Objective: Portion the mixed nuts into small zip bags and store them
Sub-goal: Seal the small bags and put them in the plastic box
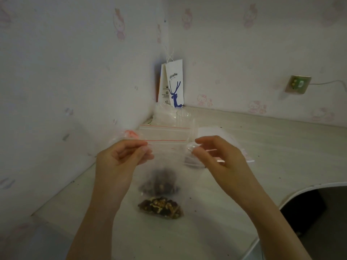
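A small clear zip bag with a red seal line hangs above the table, a dark clump of mixed nuts in its bottom. My left hand pinches its top left corner. My right hand pinches the top right corner. On the table below lies a second filled bag of mixed nuts. Behind the held bag lies a stack of empty zip bags with red lines.
A white paper coffee bag stands in the wall corner. Clear plastic containers sit behind the stack. More plastic bags lie to the right. The pale table has a curved front edge at right; a wall socket is above.
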